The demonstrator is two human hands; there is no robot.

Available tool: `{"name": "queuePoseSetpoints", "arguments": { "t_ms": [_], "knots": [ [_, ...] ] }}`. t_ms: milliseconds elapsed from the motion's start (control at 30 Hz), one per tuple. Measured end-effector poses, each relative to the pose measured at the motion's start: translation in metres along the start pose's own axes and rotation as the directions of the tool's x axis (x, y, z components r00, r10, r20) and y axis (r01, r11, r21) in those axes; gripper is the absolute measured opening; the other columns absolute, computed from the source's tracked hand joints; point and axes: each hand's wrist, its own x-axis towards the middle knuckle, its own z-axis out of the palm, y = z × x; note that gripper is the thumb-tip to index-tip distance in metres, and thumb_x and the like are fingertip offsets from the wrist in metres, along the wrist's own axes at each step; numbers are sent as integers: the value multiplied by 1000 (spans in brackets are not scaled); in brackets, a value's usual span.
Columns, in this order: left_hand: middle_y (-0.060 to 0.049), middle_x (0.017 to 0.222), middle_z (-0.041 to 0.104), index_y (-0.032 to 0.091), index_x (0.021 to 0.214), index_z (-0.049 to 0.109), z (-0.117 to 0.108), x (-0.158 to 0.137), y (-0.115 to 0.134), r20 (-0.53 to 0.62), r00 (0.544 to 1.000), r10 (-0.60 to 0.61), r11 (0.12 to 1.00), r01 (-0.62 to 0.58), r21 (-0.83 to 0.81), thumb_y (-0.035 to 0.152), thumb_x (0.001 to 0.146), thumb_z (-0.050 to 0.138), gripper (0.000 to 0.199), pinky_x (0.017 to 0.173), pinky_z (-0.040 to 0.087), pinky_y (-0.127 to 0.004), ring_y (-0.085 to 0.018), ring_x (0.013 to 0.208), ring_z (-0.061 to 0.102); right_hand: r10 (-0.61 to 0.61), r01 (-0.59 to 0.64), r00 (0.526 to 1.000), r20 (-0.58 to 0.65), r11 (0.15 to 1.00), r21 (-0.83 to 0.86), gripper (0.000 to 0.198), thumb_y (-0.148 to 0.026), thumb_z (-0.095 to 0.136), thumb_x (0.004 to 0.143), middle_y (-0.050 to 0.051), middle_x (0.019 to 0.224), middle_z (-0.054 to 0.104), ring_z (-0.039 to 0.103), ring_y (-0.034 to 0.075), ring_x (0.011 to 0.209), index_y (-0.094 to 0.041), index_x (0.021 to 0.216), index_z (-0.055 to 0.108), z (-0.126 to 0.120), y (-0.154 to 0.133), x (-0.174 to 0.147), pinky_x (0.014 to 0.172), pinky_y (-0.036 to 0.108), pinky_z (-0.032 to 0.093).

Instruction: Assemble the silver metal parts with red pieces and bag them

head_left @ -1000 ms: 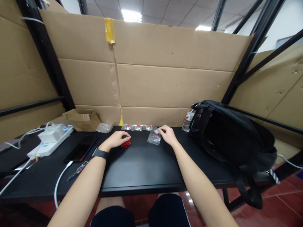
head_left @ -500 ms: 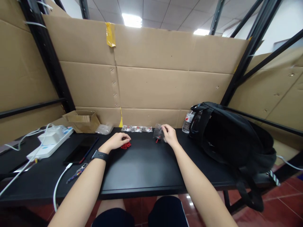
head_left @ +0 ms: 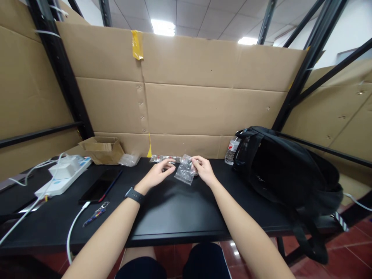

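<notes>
Head view: right hand (head_left: 203, 170) pinches a clear bag (head_left: 184, 174) at its nine o'clock; left hand (head_left: 159, 173), thumb and fingers parted, sits just beyond.

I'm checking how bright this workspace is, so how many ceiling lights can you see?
2: one ceiling light left of centre, above the cardboard wall, and a second light farther right. The wall may hide others.

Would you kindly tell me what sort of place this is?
Probably a makeshift indoor workstation: a black table holds a power strip, with a cardboard wall behind it.
</notes>
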Motion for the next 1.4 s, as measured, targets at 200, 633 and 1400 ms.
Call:
{"name": "queuePoseSetpoints", "arguments": {
  "t_ms": [200,633,1400],
  "knots": [
    [-6,92,69,20,123,47,32,2,1,-39,999,-25,971,14,-240,39,88,66,45,75,54,-29,-16,80,68,4,-22,988,155,993,117,44,-49,67,84,-1,79,65,61,13,56,-24,118,56,21,-7,-11,58,27,53],
    [-10,104,72,18,75,66,12,3,4,-116,992,51,998,-55,-37,31,90,56,22,79,54,-32,-23,97,68,0,-12,978,209,998,57,21,-38,73,79,5,88,73,70,18,72,-18,87,73,24,-5,-12,73,33,55],
    [-7,103,65,23,153,31,13,-3,9,-19,1000,21,969,-25,-247,27,86,66,76,66,48,-25,-9,67,55,-26,-13,970,243,987,159,82,-24,76,75,6,113,67,59,8,65,-31,147,38,17,-12,-15,67,25,54]
  ]
}}
